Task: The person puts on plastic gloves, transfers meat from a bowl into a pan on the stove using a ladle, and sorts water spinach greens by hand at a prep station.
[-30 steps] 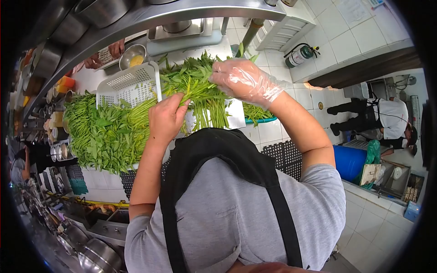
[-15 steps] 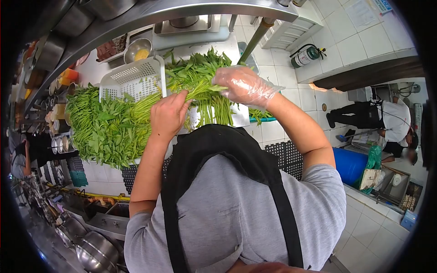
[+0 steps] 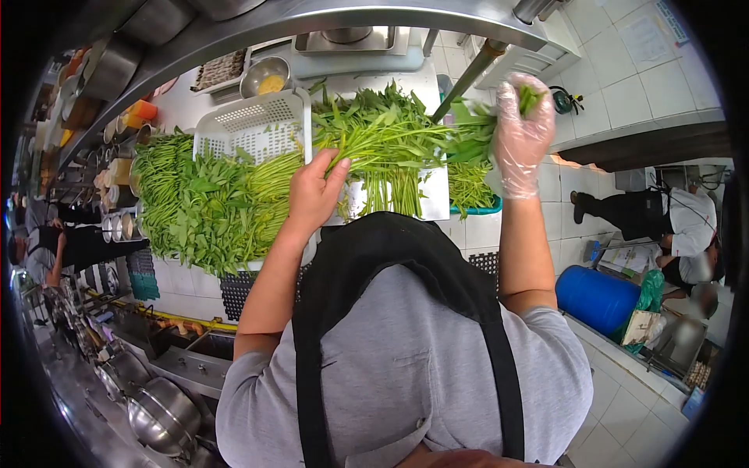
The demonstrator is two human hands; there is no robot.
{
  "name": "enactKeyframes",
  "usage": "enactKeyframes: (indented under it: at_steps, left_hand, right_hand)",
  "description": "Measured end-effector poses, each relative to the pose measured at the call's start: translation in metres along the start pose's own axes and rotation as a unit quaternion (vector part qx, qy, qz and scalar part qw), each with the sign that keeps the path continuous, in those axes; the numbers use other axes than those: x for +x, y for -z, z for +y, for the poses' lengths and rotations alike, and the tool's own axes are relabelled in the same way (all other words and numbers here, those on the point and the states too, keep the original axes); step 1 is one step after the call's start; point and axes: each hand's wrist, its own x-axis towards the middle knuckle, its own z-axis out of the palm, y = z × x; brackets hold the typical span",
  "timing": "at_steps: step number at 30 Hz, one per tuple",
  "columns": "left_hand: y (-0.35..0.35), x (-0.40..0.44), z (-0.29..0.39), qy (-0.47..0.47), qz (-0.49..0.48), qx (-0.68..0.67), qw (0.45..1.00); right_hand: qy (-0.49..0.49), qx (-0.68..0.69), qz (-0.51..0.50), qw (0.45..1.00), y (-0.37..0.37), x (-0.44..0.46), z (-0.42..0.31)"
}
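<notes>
My bare left hand [image 3: 316,189] is closed on the stem ends of a bunch of water spinach [image 3: 386,144], held above the white worktop. Its stems run to the right. At the far right, beyond the worktop's edge, my right hand [image 3: 521,140] in a clear plastic glove is closed round green leaves that show between its fingers. Under the bunch lies a pile of water spinach [image 3: 374,105], stems toward me. Left of my left hand, more water spinach [image 3: 207,203] is heaped high, partly in a white perforated basket [image 3: 306,117].
A green-rimmed container [image 3: 498,206] of greens stands below the worktop's right edge. A metal post [image 3: 472,78] rises beside my right hand, under a steel shelf [image 3: 351,22]. A metal bowl [image 3: 265,76] sits behind the basket. Other people [image 3: 690,214] are at far right and far left.
My right hand has moved right and outward, away from my left, with leaves in its grasp. The bunch now stretches out from my left hand. The view has shifted slightly.
</notes>
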Motion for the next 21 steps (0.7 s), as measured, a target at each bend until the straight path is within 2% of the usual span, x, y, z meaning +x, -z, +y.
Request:
enactKeyframes:
  at_steps: [3, 4, 5, 6, 7, 8, 9, 11, 13, 14, 15, 16, 17, 18, 19, 20, 21]
  left_hand:
    - [-0.004, 0.003, 0.005, -0.011, -0.020, 0.024, 0.999]
    - [-0.004, 0.004, 0.005, -0.012, -0.021, 0.024, 0.999]
    - [-0.004, 0.005, 0.004, -0.015, -0.025, 0.013, 0.999]
    - [-0.004, 0.006, 0.003, -0.018, -0.027, 0.001, 0.999]
    - [-0.003, 0.007, 0.000, -0.017, -0.024, 0.000, 1.000]
    - [-0.001, 0.006, -0.005, -0.011, -0.028, -0.015, 0.999]
    - [0.001, 0.004, -0.010, -0.005, -0.031, -0.030, 0.999]
    - [0.003, -0.002, -0.015, -0.001, -0.013, -0.025, 1.000]
    - [0.006, -0.008, -0.017, 0.005, 0.005, -0.018, 1.000]
    - [0.009, -0.010, -0.016, 0.013, 0.001, -0.001, 1.000]
    - [0.012, -0.011, -0.013, 0.020, -0.006, 0.016, 1.000]
    - [0.014, -0.013, -0.011, 0.021, -0.007, 0.017, 1.000]
    - [0.015, -0.013, -0.008, 0.011, -0.005, 0.041, 0.999]
    - [0.015, -0.011, -0.005, -0.003, -0.004, 0.064, 0.998]
    - [0.014, -0.009, -0.002, -0.009, -0.008, 0.064, 0.998]
    - [0.013, -0.007, 0.000, -0.037, 0.003, 0.072, 0.997]
    - [0.011, -0.006, 0.002, -0.063, 0.014, 0.079, 0.995]
  right_hand:
    - [-0.054, 0.035, 0.037, 0.997, 0.000, 0.005, -0.026]
    - [-0.116, 0.084, 0.053, 0.988, -0.002, 0.012, -0.042]
    - [-0.115, 0.084, 0.053, 0.988, 0.003, 0.018, -0.041]
    - [-0.126, 0.250, 0.036, 0.959, 0.012, 0.028, -0.036]
    - [-0.135, 0.410, 0.016, 0.902, 0.020, 0.036, -0.033]
    - [-0.180, 0.539, 0.046, 0.821, 0.025, 0.041, -0.033]
    - [-0.215, 0.628, 0.026, 0.747, 0.037, 0.046, -0.033]
    - [-0.199, 0.659, 0.020, 0.725, 0.050, 0.045, -0.045]
    - [-0.115, 0.549, -0.022, 0.828, 0.057, 0.045, -0.065]
    - [-0.045, 0.427, -0.006, 0.903, 0.054, 0.041, -0.074]
    - [0.013, 0.356, -0.112, 0.928, 0.062, 0.041, -0.074]
    - [-0.001, 0.189, -0.077, 0.979, 0.054, 0.031, -0.082]
    - [-0.016, 0.014, -0.037, 0.999, 0.042, 0.019, -0.090]
    - [0.097, -0.093, -0.130, 0.982, 0.030, 0.015, -0.084]
    - [0.190, -0.217, -0.226, 0.930, 0.017, 0.008, -0.088]
    - [0.270, -0.196, -0.340, 0.879, 0.009, 0.008, -0.071]
    - [0.270, -0.268, -0.394, 0.837, -0.004, 0.001, -0.070]
